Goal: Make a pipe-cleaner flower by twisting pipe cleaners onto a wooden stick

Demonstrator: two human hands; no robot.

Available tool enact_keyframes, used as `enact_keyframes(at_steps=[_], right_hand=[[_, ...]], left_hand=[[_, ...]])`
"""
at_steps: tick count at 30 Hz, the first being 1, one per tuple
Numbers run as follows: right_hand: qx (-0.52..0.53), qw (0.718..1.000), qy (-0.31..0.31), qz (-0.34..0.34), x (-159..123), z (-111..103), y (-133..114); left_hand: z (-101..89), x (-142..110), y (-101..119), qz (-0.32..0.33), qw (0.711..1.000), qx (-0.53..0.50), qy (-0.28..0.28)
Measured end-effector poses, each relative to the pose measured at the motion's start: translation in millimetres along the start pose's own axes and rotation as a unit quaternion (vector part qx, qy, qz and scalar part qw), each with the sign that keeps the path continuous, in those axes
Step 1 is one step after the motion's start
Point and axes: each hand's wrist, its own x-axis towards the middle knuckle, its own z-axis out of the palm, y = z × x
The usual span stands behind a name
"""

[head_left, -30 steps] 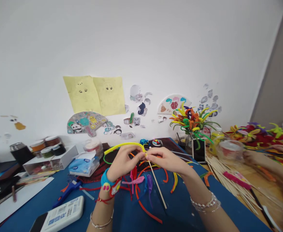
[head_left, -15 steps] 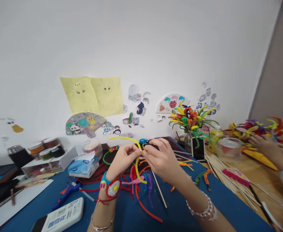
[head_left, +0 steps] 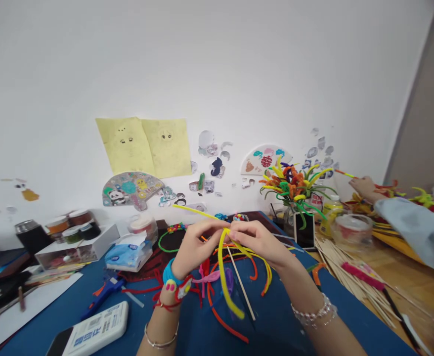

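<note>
My left hand (head_left: 202, 245) and my right hand (head_left: 257, 242) meet above the blue mat (head_left: 276, 316), their fingertips pinched together on a yellow pipe cleaner (head_left: 222, 274). One end of it reaches out to the upper left, and a long loop hangs down in front of my hands. A thin wooden skewer (head_left: 243, 291) slants down from the pinch, its top hidden by my fingers. Orange and yellow pipe cleaners (head_left: 265, 274) and a pink pipe-cleaner piece (head_left: 206, 278) lie beneath my hands.
A blue glue gun (head_left: 102, 296), a white box (head_left: 93, 329) and a tissue pack (head_left: 128, 252) lie left of my hands. Beyond stand a vase of pipe-cleaner flowers (head_left: 294, 193) and a phone (head_left: 305, 230). At right, a co-worker's hand (head_left: 365, 187) holds a thin stick above loose skewers (head_left: 346, 272).
The yellow pipe cleaner's long end now hangs in a loop toward me, and my hands have drawn closer together. The co-worker's hand has moved up and left, with a sleeve now showing.
</note>
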Motion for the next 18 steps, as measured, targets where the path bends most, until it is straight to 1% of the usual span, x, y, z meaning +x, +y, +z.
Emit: enact_keyframes(at_steps=[4, 10, 12, 14, 16, 18], right_hand=[[0.049, 0.999, -0.013, 0.018, -0.3, -1.1, 2.2], [0.071, 0.996, -0.038, 0.046, -2.1, -1.4, 1.6], [0.059, 0.996, -0.045, 0.052, -2.4, -0.5, 0.4], [0.032, 0.997, -0.036, 0.055, -2.6, 0.7, -0.9], [-0.001, 0.998, -0.018, 0.052, -2.7, 2.2, -1.8], [-0.045, 0.998, -0.003, 0.039, -2.6, 4.1, -2.1]], left_hand=[[-0.5, 1.0, -6.1, 0.063, 0.997, 0.044, 0.013], [-5.3, -0.4, -9.5, 0.133, 0.989, 0.062, 0.028], [-7.0, -1.8, -9.1, 0.142, 0.986, 0.087, 0.026], [-7.4, -3.4, -7.8, 0.145, 0.983, 0.111, 0.02], [-6.1, -4.8, -5.9, 0.132, 0.982, 0.131, 0.014], [-3.2, -5.3, -3.5, 0.104, 0.983, 0.148, 0.018]])
